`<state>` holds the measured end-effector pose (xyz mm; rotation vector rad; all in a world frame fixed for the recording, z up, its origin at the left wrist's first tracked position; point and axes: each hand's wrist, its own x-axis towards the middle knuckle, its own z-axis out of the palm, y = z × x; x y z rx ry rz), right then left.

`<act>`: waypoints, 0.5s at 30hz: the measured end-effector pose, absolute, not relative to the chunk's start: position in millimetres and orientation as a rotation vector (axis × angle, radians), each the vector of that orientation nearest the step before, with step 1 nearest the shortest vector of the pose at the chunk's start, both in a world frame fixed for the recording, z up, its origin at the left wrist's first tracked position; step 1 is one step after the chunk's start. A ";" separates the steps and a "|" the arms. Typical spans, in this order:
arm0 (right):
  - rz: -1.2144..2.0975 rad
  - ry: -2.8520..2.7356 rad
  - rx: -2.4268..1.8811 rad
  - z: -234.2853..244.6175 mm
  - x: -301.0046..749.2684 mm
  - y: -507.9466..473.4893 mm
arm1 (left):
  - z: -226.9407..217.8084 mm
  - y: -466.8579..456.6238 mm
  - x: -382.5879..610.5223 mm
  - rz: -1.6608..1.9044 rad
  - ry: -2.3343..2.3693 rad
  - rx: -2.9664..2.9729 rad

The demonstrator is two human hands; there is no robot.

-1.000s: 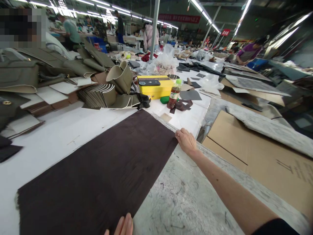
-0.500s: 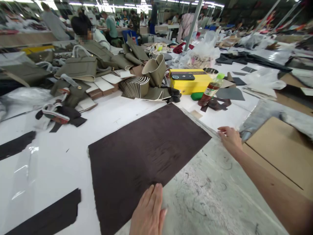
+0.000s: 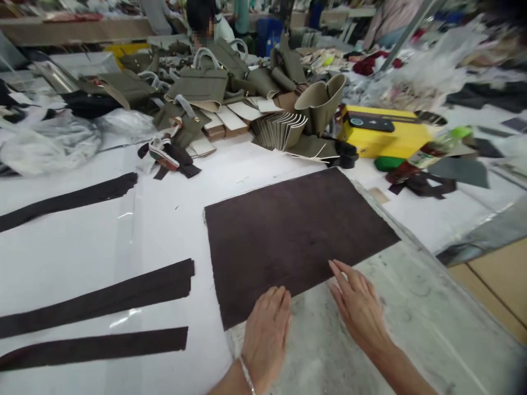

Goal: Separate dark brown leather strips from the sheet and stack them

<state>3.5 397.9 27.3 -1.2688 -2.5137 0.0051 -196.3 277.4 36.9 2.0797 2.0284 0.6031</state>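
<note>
A dark brown sheet of material (image 3: pixel 296 230) lies flat on a pale, scuffed board (image 3: pixel 395 329). My left hand (image 3: pixel 267 332), a thin bracelet at its wrist, rests with outstretched fingers on the sheet's near edge. To its right, my right hand (image 3: pixel 358 302) has its fingers extended over the same edge, thumb apart; whether its fingertips press on the sheet I cannot tell. Neither hand grips anything. Left of the board lie several dark strips, one of them a long dark strip (image 3: pixel 102 299) on the white table (image 3: pixel 164 230).
Olive bag pieces (image 3: pixel 197 85) are heaped at the back, beside fanned pieces (image 3: pixel 280 131). A yellow box (image 3: pixel 382 131) with a phone (image 3: pixel 371 122) on it stands at the back right, near a tilted bottle (image 3: pixel 428 153). Cardboard (image 3: pixel 489 285) lies on the right. A person sits beyond the heap.
My right hand has come from the board's right edge to the sheet's near edge. My left hand stays at that edge. The view has turned left and down, showing more dark strips.
</note>
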 end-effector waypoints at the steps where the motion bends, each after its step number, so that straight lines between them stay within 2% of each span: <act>1: -0.005 -2.483 -1.331 21.7 3.2 394.2 | 31.8 274.4 -197.9 0.597 2.036 2.116; 6: 0.039 -2.379 -1.480 4.5 5.0 385.2 | 18.9 275.0 -200.5 0.610 2.028 2.249; 11: 0.218 -2.276 -1.568 18.1 12.7 402.1 | 29.7 291.8 -196.8 0.478 2.049 2.285; 15: 0.214 -2.152 -1.738 26.7 34.3 430.3 | 37.2 305.3 -190.8 0.398 2.038 2.307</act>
